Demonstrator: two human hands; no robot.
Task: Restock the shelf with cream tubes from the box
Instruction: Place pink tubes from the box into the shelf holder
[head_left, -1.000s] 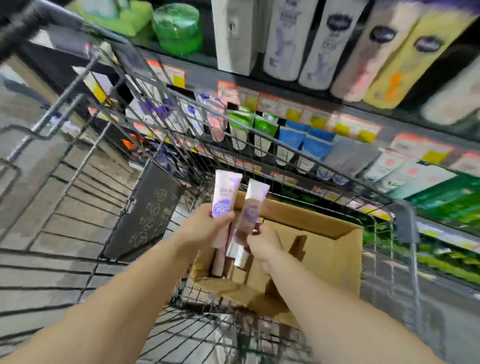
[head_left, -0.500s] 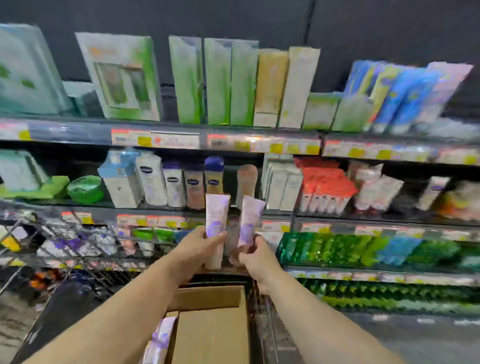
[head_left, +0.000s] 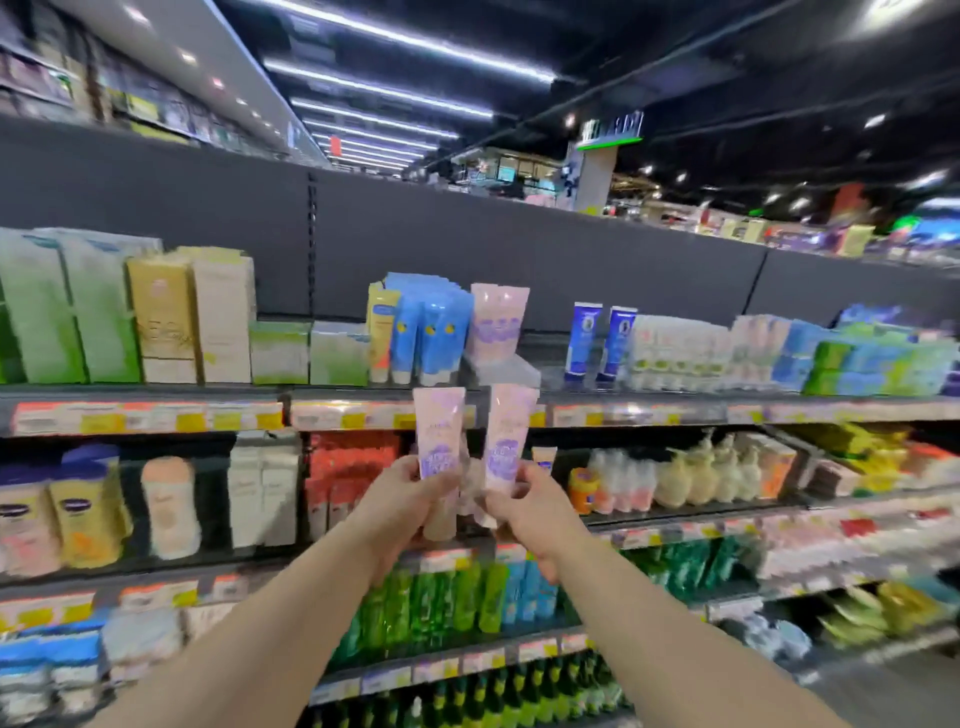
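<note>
We have raised both tubes from over the box in the cart to shelf height. The left hand (head_left: 402, 512) now lifts its cream tube (head_left: 437, 434) and the right hand (head_left: 530, 512) its tube (head_left: 506, 436) before the top shelf edge (head_left: 649, 413). Cart and box have left view; a matching shelved tube (head_left: 496, 325) has appeared above.

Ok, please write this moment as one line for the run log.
stage: carrying to shelf | left hand: holds pink cream tube | right hand: holds second pink tube | target: matching tube on top shelf
</note>
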